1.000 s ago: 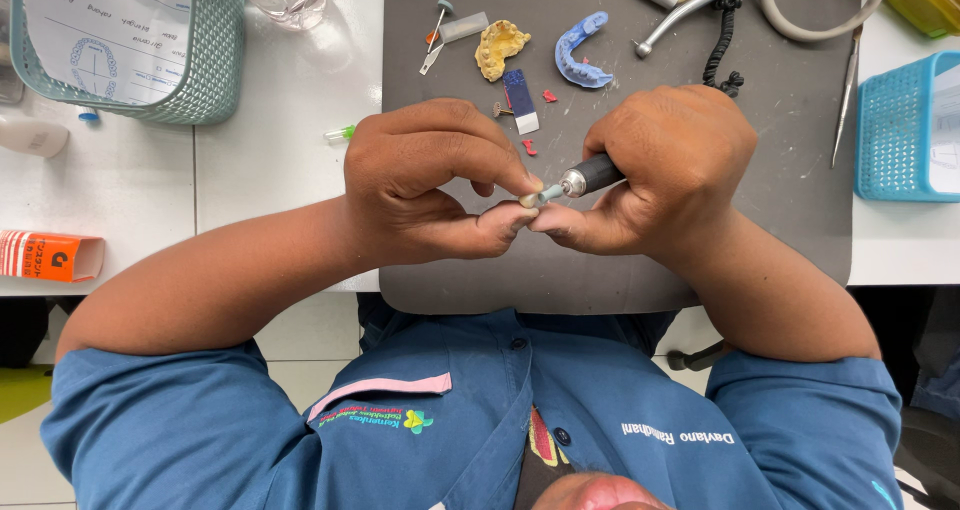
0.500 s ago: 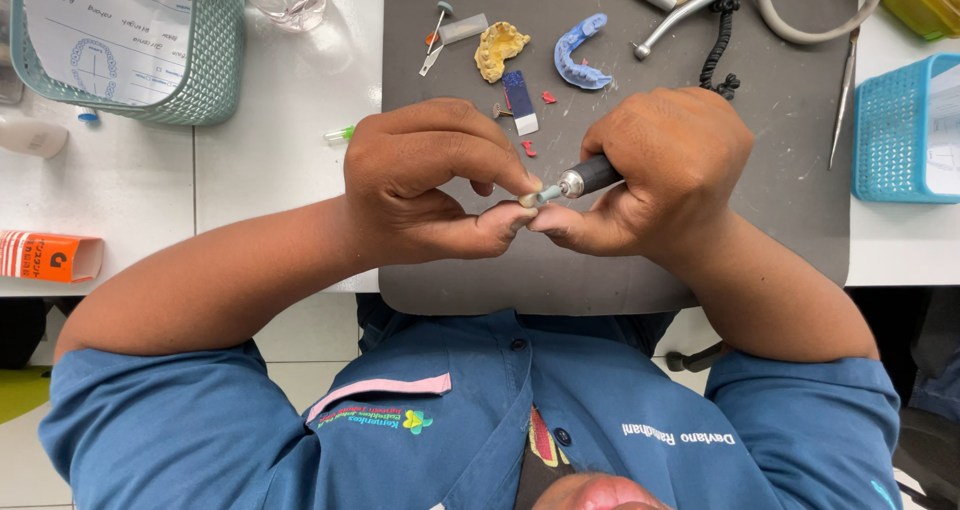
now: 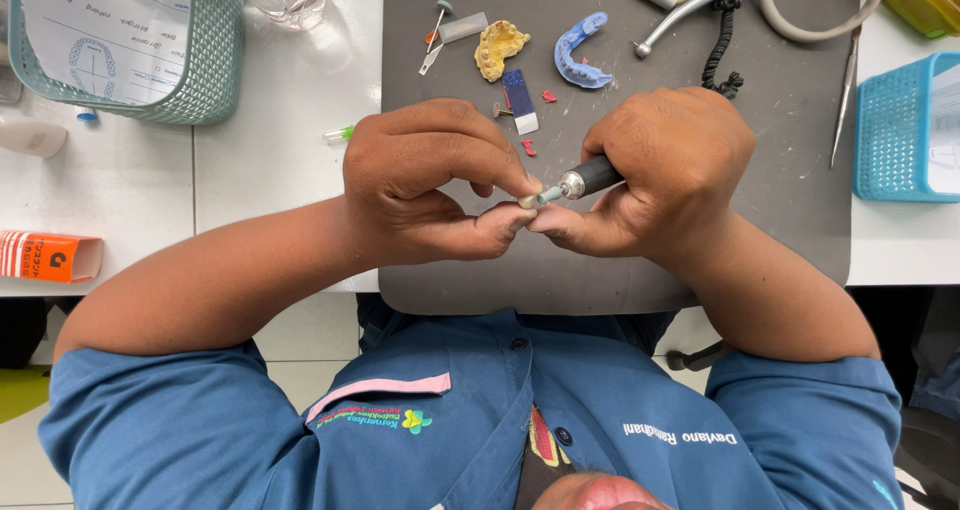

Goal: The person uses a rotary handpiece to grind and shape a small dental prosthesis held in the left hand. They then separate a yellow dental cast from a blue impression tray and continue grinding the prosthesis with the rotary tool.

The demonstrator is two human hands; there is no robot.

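Item: small pale workpiece, pinched between thumb and fingertips of the left hand, held above the near edge of the grey mat on the counter; too small to identify further.

Item: rotary handpiece, dark grip with metal nose, gripped by the right hand, fingers curled tight around it; its tip touches the workpiece.

Both thumbs meet beneath the contact point.

Elsewhere on mat: yellow dental cast, blue tray-shaped piece, blue-and-white block, red scraps.

On counter: teal mesh basket holding a paper form, blue basket, orange box.

Risk, judged: the tip runs just beside bare fingertips; a skid would nick skin. So small a piece could spin loose from the pinch and drop off the mat edge.
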